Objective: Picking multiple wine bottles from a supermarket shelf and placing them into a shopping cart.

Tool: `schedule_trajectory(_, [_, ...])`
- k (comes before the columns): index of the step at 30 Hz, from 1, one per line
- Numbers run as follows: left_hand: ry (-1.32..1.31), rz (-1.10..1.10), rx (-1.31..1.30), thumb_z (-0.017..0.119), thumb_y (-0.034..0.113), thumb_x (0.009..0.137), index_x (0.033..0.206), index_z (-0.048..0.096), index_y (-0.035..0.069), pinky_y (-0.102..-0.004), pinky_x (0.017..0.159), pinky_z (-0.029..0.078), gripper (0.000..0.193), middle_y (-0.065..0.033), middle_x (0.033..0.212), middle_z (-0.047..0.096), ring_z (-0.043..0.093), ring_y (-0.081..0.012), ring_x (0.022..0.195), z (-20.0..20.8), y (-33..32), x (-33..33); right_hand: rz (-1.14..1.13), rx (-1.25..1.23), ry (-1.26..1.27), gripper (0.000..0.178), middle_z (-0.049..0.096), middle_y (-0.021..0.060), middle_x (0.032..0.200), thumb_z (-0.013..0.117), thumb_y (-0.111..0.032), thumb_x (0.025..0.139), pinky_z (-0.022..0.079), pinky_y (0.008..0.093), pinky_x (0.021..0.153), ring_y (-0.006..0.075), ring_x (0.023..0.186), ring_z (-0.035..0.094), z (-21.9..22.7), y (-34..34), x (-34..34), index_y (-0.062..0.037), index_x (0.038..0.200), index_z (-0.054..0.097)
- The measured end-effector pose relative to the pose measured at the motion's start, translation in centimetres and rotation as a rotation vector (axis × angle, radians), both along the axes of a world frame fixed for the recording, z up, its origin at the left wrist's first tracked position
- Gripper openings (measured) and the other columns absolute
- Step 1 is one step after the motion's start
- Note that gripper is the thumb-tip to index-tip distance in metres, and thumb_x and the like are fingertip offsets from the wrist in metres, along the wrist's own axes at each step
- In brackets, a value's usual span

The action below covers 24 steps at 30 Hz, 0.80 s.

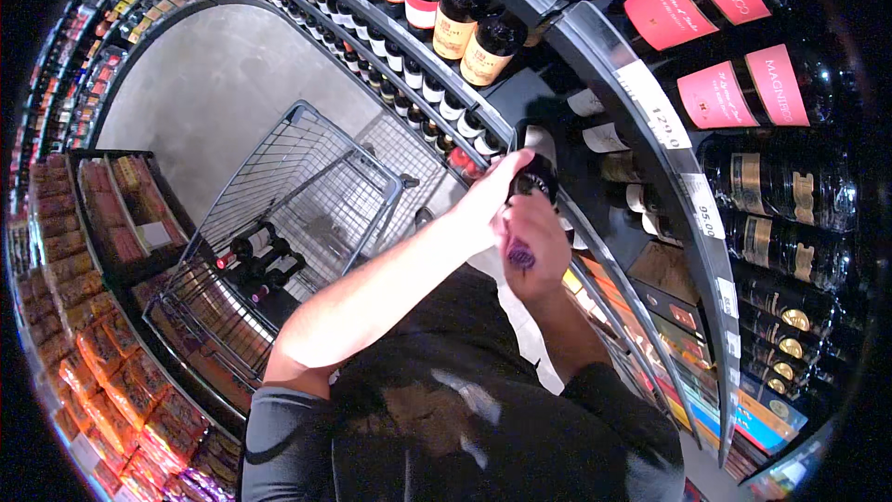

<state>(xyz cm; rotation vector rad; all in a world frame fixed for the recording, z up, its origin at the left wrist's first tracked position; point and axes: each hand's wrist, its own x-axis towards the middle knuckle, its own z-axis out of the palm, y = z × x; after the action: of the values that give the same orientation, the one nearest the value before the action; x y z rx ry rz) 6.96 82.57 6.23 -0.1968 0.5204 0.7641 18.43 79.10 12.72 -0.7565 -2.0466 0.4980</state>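
Observation:
Both my hands are closed around a dark wine bottle (534, 178) held in front of me at the edge of the shelves. My left hand (488, 195) grips it from the left side. From the right, my right hand (539, 232) wraps around its lower part, with a purple mark showing near the back of this hand. Much of the bottle is hidden by my fingers. A wire shopping cart (358, 151) stands to my left, apart from both hands. Several dark bottles (260, 244) lie inside it.
Shelves of wine bottles (488, 48) curve along the far side. More shelves rise close on my right, with large pink-labelled bottles (734, 93) and price strips (650, 107). Orange packets (130, 381) fill a display at the left. Grey floor (214, 65) lies beyond the cart.

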Motion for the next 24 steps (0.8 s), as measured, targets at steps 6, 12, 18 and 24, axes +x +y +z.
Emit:
schedule_trajectory(6, [0.018,0.186,-0.042,0.061,0.057,0.088,0.102,0.059,0.003,-0.0358,0.059,0.055,0.055,-0.0135,0.082,0.066,0.063,-0.0237,0.065,-0.2,-8.9,-7.0,0.246,0.005,-0.135,0.032,0.065,0.0143,0.108,0.075,-0.012,0.076,0.051,0.0482,0.094,0.0331,0.104,0.064,0.8,-5.4,-5.8,-0.0046,0.105,0.063])
schedule_trajectory(12, [0.109,0.458,-0.14,0.058,0.052,0.091,0.105,0.059,0.005,-0.042,0.077,0.055,0.05,-0.0124,0.092,0.066,0.065,-0.0263,0.081,-3.1,-18.5,-15.6,0.304,-0.068,-0.414,0.042,0.06,0.0104,0.097,0.08,-0.013,0.068,0.05,0.0416,0.074,0.031,0.087,0.062,0.1,-10.6,-13.5,-0.0109,0.109,0.068])
schedule_trajectory(18, [0.133,0.786,-0.125,0.058,0.048,0.092,0.109,0.058,0.005,-0.0405,0.081,0.055,0.046,-0.0124,0.097,0.066,0.066,-0.0266,0.086,-11.1,-27.3,-21.0,0.556,-0.135,-0.67,0.049,0.058,0.0089,0.089,0.078,-0.023,0.074,0.049,0.0407,0.066,0.0294,0.079,0.061,-4.2,-15.5,-21.1,-0.015,0.119,0.061])
schedule_trajectory(24, [0.109,0.947,-0.286,0.056,0.049,0.094,0.111,0.059,0.008,-0.0414,0.087,0.054,0.045,-0.0107,0.105,0.065,0.064,-0.0234,0.094,-14.0,-35.1,-25.0,0.804,-0.219,-0.78,0.043,0.063,0.0076,0.084,0.076,-0.028,0.079,0.05,0.0419,0.062,0.0288,0.074,0.065,-9.6,-19.8,-27.8,-0.0162,0.118,0.062])
